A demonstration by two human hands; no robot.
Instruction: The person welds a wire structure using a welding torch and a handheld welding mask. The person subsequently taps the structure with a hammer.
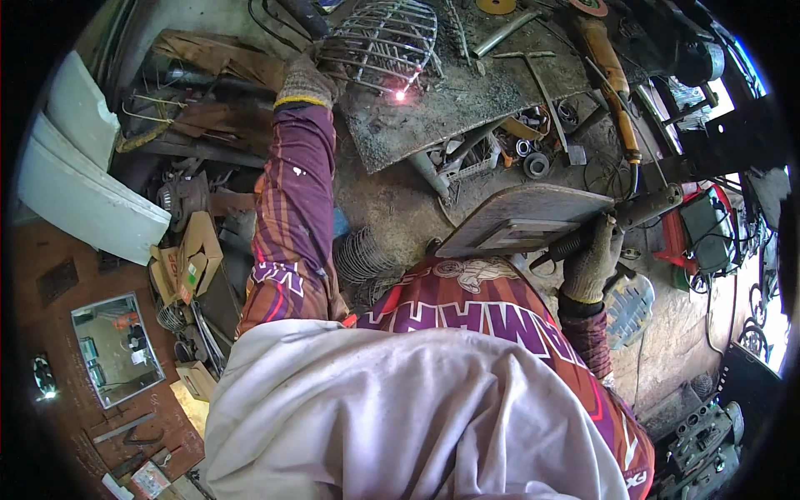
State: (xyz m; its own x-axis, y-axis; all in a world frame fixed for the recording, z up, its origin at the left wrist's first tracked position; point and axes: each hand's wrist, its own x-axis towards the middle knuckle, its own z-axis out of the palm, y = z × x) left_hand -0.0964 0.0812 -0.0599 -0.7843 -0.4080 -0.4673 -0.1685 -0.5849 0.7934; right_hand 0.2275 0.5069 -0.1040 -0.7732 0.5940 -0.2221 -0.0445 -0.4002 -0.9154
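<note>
My left hand point(308, 82), in a grey knit glove with a yellow cuff band, reaches to the left end of a basket-like frame of bent metal rods point(382, 42). Its fingers look closed on the frame's edge, though they are partly hidden. Low on the frame's near side, at the bench top, a small spot glows pinkish white point(400, 96). My right hand point(593, 260), gloved the same way, is closed at the right end of a flat, worn welding shield point(521, 218) with a rectangular window. The shield is tilted in front of my body.
The dirty metal bench point(467, 104) bears loose pipes, a T-shaped bar point(542, 92) and an orange-bodied angle grinder point(607, 62). Coiled wire point(362, 254) sits below. White curved panels point(92, 179) and a cardboard box point(190, 254) stand left. A red-framed machine point(700, 229) is right.
</note>
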